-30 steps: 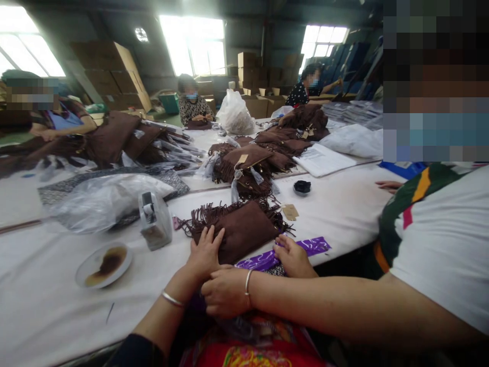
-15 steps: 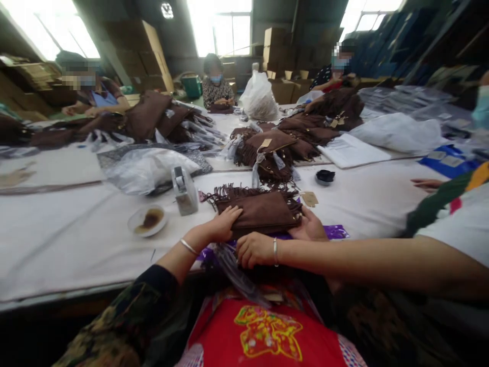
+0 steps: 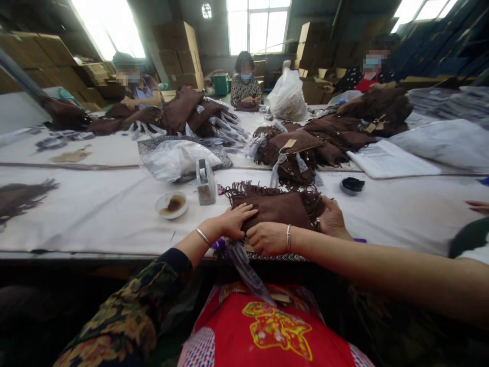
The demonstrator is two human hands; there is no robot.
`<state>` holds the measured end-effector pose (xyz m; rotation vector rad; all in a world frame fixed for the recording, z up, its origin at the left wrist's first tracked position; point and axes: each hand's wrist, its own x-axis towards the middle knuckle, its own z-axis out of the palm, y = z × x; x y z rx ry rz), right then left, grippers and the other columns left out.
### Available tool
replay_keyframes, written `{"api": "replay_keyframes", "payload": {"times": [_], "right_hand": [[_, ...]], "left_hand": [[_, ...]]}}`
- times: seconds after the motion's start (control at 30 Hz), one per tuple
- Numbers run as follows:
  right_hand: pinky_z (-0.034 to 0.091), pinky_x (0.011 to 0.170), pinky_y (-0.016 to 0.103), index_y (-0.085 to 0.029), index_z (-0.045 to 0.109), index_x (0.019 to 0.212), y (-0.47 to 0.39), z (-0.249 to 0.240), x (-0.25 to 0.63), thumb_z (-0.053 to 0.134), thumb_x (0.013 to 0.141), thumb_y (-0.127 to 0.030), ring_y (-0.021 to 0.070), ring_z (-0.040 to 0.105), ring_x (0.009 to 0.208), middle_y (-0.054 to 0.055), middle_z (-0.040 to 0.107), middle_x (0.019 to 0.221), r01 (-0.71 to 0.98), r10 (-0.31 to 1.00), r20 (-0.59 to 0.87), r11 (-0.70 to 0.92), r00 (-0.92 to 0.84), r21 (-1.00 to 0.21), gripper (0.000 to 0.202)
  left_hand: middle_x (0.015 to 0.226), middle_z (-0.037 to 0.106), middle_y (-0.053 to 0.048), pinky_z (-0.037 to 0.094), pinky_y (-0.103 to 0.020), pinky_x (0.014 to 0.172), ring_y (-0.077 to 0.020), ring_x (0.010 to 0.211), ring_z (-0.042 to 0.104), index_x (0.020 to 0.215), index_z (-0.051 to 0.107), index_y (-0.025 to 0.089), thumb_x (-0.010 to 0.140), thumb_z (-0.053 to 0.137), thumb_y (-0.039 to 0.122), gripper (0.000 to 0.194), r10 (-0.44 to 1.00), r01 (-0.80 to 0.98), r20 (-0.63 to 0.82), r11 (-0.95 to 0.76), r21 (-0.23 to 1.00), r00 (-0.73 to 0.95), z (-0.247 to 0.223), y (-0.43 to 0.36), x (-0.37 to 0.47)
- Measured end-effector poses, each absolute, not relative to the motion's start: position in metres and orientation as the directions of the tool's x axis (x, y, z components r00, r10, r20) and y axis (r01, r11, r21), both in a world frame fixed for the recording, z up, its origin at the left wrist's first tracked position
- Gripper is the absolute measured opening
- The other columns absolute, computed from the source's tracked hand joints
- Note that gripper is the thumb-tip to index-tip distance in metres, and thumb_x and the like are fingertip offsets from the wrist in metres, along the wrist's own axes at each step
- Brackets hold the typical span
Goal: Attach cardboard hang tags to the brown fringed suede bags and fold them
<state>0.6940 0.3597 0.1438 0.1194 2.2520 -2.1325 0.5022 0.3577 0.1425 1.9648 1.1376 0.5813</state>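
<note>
A brown fringed bag [image 3: 282, 210] lies in front of me at the table's near edge. My left hand [image 3: 237, 220] rests on its left end, fingers stretched out over the fabric. At the right end, my right hand [image 3: 333, 218] grips the bag by its fringed side, with the thumb up. A co-worker's braceleted hand [image 3: 267, 238] reaches in from the right, closed at the bag's near edge and hiding part of it. Below hangs a clear plastic sleeve [image 3: 244, 267]. Patterned and purple material shows partly beneath the bag.
A tape dispenser [image 3: 206, 183] and a dish of brown liquid [image 3: 171, 205] stand left of the bag. Beyond it are piled brown bags [image 3: 298, 148] and a plastic bag [image 3: 179, 159]. A small black-filled dish [image 3: 352, 185] sits right. Several people work across the table [image 3: 95, 219].
The view has turned left, so things appear farther right. My right hand has come up around the bag's fringed end, and the tan tag beside it is out of sight.
</note>
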Motion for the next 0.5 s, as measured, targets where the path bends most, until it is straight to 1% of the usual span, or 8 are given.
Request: {"api": "replay_keyframes", "payload": {"times": [0.07, 0.13, 0.17, 0.23, 0.3, 0.4, 0.43, 0.5], "right_hand": [[0.039, 0.065, 0.032, -0.024, 0.041, 0.065, 0.345, 0.139, 0.697, 0.051, 0.079, -0.010, 0.0159, 0.036, 0.057, -0.003, 0.041, 0.061, 0.122, -0.031, -0.121, -0.020, -0.992, -0.992, 0.022], [0.038, 0.058, 0.030, -0.024, 0.038, 0.069, 0.336, 0.133, 0.700, 0.043, 0.085, -0.016, 0.0154, 0.039, 0.056, -0.003, 0.041, 0.065, 0.182, -0.076, -0.173, -0.146, -0.982, -0.972, 0.018], [0.037, 0.054, 0.028, -0.024, 0.037, 0.072, 0.334, 0.130, 0.702, 0.039, 0.087, -0.018, 0.0148, 0.039, 0.054, -0.003, 0.039, 0.066, 0.222, -0.087, -0.206, -0.249, -0.975, -0.943, 0.017], [0.032, 0.048, 0.025, -0.023, 0.038, 0.075, 0.335, 0.126, 0.705, 0.038, 0.088, -0.020, 0.0127, 0.036, 0.050, -0.004, 0.036, 0.065, 0.277, -0.088, -0.268, -0.474, -0.959, -0.836, 0.014], [0.028, 0.045, 0.024, -0.021, 0.039, 0.071, 0.339, 0.127, 0.706, 0.043, 0.087, -0.020, 0.0107, 0.033, 0.047, -0.006, 0.033, 0.061, 0.256, -0.051, -0.292, -0.639, -0.955, -0.725, 0.016], [0.028, 0.044, 0.024, -0.020, 0.039, 0.063, 0.351, 0.142, 0.705, 0.045, 0.085, -0.015, 0.0095, 0.033, 0.045, -0.005, 0.034, 0.056, 0.159, 0.033, -0.249, -0.690, -0.968, -0.706, 0.023], [0.029, 0.044, 0.023, -0.020, 0.041, 0.063, 0.356, 0.150, 0.705, 0.044, 0.085, -0.013, 0.0093, 0.034, 0.046, -0.005, 0.036, 0.056, 0.131, 0.057, -0.232, -0.686, -0.971, -0.716, 0.023], [0.032, 0.045, 0.022, -0.018, 0.045, 0.067, 0.368, 0.167, 0.706, 0.044, 0.084, -0.010, 0.0089, 0.037, 0.048, -0.004, 0.040, 0.058, 0.082, 0.116, -0.210, -0.662, -0.971, -0.745, 0.019]], "left_hand": [[0.149, 0.047, -0.014, 0.014, -0.053, 0.119, -0.0400, 0.144, 0.029, 0.126, 0.063, 0.025, 0.050, 0.082, 0.018, 0.078, 0.863, 0.582, 0.052, -0.381, 0.718, 0.502, 0.154, 0.350, 0.498], [0.143, 0.052, -0.014, 0.021, -0.051, 0.115, -0.0386, 0.138, 0.036, 0.127, 0.062, 0.025, 0.059, 0.081, 0.023, 0.071, 0.837, 0.661, 0.109, -0.498, 0.562, 0.537, 0.162, 0.338, 0.498], [0.136, 0.056, -0.014, 0.026, -0.049, 0.112, -0.0365, 0.132, 0.043, 0.124, 0.063, 0.024, 0.065, 0.079, 0.026, 0.061, 0.819, 0.692, 0.122, -0.545, 0.474, 0.561, 0.164, 0.330, 0.499], [0.113, 0.064, -0.012, 0.036, -0.045, 0.101, -0.0309, 0.112, 0.055, 0.107, 0.069, 0.022, 0.075, 0.072, 0.031, 0.033, 0.788, 0.734, 0.090, -0.602, 0.314, 0.608, 0.165, 0.315, 0.504], [0.095, 0.064, -0.010, 0.041, -0.042, 0.089, -0.0272, 0.096, 0.057, 0.090, 0.070, 0.021, 0.080, 0.068, 0.034, 0.016, 0.778, 0.757, 0.029, -0.619, 0.208, 0.628, 0.161, 0.302, 0.512], [0.091, 0.062, -0.010, 0.043, -0.041, 0.081, -0.0268, 0.089, 0.056, 0.085, 0.069, 0.020, 0.076, 0.072, 0.036, 0.018, 0.805, 0.791, 0.021, -0.588, 0.168, 0.593, 0.154, 0.293, 0.521], [0.090, 0.062, -0.010, 0.043, -0.040, 0.079, -0.0262, 0.088, 0.056, 0.085, 0.069, 0.020, 0.076, 0.072, 0.034, 0.017, 0.822, 0.803, 0.043, -0.564, 0.193, 0.568, 0.153, 0.294, 0.522], [0.086, 0.062, -0.009, 0.045, -0.038, 0.078, -0.0239, 0.084, 0.057, 0.085, 0.069, 0.020, 0.082, 0.065, 0.029, 0.010, 0.870, 0.815, 0.130, -0.492, 0.305, 0.476, 0.152, 0.300, 0.519]]}}
